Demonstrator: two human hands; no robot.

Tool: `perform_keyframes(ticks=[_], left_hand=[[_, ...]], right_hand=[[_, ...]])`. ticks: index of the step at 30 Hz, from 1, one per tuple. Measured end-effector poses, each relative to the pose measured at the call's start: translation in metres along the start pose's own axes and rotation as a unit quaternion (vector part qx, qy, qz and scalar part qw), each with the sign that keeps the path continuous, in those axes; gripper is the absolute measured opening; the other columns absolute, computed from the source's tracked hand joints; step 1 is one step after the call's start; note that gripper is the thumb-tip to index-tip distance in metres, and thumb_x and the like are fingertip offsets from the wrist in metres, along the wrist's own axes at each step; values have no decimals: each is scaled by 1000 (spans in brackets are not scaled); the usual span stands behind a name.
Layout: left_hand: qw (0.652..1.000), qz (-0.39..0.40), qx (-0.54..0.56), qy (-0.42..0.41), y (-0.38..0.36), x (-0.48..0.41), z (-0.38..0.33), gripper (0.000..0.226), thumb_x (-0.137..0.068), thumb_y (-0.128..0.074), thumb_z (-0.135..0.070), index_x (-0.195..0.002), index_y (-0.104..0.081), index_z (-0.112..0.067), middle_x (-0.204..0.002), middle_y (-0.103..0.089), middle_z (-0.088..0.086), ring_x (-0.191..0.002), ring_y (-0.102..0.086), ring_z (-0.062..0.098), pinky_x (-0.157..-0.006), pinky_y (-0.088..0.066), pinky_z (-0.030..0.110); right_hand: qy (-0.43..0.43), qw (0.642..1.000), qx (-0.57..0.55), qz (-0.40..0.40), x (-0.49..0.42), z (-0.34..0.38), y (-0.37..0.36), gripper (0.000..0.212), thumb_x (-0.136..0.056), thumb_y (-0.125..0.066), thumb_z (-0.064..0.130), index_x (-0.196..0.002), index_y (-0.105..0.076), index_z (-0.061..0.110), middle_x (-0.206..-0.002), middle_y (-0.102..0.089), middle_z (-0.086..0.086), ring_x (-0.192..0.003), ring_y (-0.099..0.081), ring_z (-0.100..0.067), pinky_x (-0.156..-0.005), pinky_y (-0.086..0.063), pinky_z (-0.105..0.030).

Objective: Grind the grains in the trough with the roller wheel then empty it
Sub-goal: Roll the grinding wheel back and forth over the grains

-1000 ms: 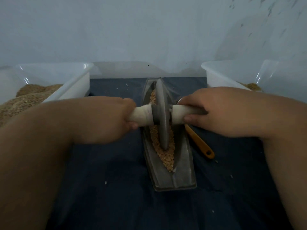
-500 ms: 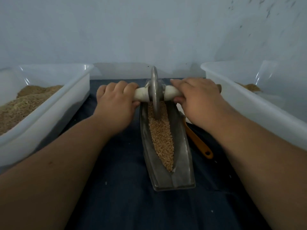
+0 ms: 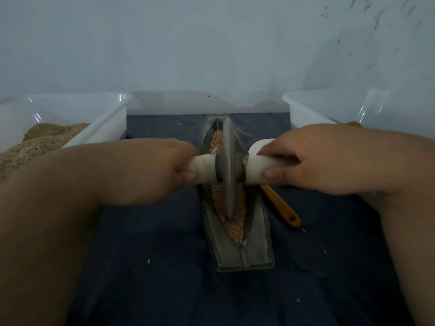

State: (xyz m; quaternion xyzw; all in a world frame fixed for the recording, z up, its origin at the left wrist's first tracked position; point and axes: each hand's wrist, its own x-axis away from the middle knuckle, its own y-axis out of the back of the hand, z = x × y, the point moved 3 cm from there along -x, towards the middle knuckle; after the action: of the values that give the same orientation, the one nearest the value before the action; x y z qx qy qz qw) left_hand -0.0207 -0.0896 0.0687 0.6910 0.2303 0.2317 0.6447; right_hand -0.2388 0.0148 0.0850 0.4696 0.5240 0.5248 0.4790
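Head view: the roller wheel (image 3: 227, 170) is stood on the grains (image 3: 236, 208) in the trough (image 3: 259, 231). Its white handles are gripped by the left hand (image 3: 146, 170) and right hand (image 3: 313, 161), fingers wrapped round.

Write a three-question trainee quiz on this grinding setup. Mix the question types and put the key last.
1. True or false: the grey metal roller wheel stands in the boat-shaped grey metal trough, on the tan grains.
2. The left hand and right hand each grip: A) a white wheel handle B) the trough's rim C) nothing.
3. Fill in: the orange-handled tool lies on the dark blue cloth on the trough's ____ side.
Key: 1 true; 2 A; 3 right.
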Motion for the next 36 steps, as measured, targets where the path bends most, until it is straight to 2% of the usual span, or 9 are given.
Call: perform_keyframes(ticks=[5, 11, 14, 16, 20, 23, 29, 32, 36], left_hand=[[999, 33, 14, 10, 0, -2, 2, 24, -84, -39, -53, -95, -50, -35, -87, -55, -12, -80, -53, 3, -72, -41, 25], [965, -235, -97, 68, -17, -36, 14, 37, -95, -35, -45, -122, -55, -30, -113, -63, 2, -107, -55, 29, -102, -33, 46], [946, -301, -67, 101, -30, -43, 18, 45, -98, -40, -40, -137, -49, -19, -129, -56, 7, -123, -45, 33, -117, -7, 52], [941, -317, -75, 95, -34, -46, 19, 45, -98, -41, -38, -136, -49, -16, -128, -56, 8, -121, -45, 35, -117, -8, 54], [955, -266, -87, 101, -26, -41, 18, 40, -97, -39, -44, -127, -52, -21, -119, -57, 6, -112, -49, 33, -101, -31, 48], [980, -177, -73, 64, -11, -29, 13, 29, -90, -34, -52, -96, -49, -29, -92, -51, -4, -94, -53, 25, -80, -41, 40], [999, 19, -30, 17, 17, 9, 1, 42, -71, -39, -69, -93, -58, -39, -86, -59, -13, -78, -55, 2, -75, -46, 29], [1000, 21, 9, 15, 21, 14, -1, 40, -67, -42, -71, -94, -58, -45, -87, -59, -18, -80, -55, -2, -72, -42, 23], [999, -46, -3, 16, 10, -8, 5, 35, -79, -42, -64, -96, -60, -39, -85, -60, -12, -80, -56, 4, -77, -47, 37]], right_hand=[[-2, 999, -48, 18, -4, 1, -3, 37, -83, -38, 64, -109, -58, 45, -87, -62, 17, -82, -54, 3, -64, -40, -19], [-78, 975, -14, -208, -48, -22, -40, 27, -98, -47, 40, -120, -60, 32, -102, -63, 1, -92, -58, -21, -81, -48, -41], [-85, 950, 5, -301, -61, -27, -46, 26, -96, -52, 35, -118, -63, 26, -105, -66, -2, -97, -59, -27, -93, -41, -43], [-87, 943, 0, -321, -64, -28, -48, 30, -96, -54, 34, -122, -62, 23, -112, -67, -3, -103, -58, -28, -101, -35, -45], [-85, 957, -31, -277, -56, -25, -45, 32, -94, -56, 39, -123, -60, 27, -113, -62, -2, -104, -54, -24, -87, -44, -40], [-69, 979, -13, -193, -40, -17, -29, 33, -91, -59, 45, -120, -60, 30, -106, -56, 3, -97, -53, -18, -81, -45, -37], [-22, 999, 29, 33, 9, 3, 6, 46, -70, -39, 69, -101, -59, 42, -92, -61, 16, -82, -58, -4, -68, -47, -28], [-27, 998, 19, 52, 14, 6, 9, 42, -69, -43, 69, -96, -59, 41, -89, -62, 15, -79, -58, -3, -72, -49, -30], [-49, 999, -1, 13, -7, 0, -7, 13, -89, -60, 45, -81, -55, 36, -85, -59, 8, -76, -55, -7, -59, -38, -26]])
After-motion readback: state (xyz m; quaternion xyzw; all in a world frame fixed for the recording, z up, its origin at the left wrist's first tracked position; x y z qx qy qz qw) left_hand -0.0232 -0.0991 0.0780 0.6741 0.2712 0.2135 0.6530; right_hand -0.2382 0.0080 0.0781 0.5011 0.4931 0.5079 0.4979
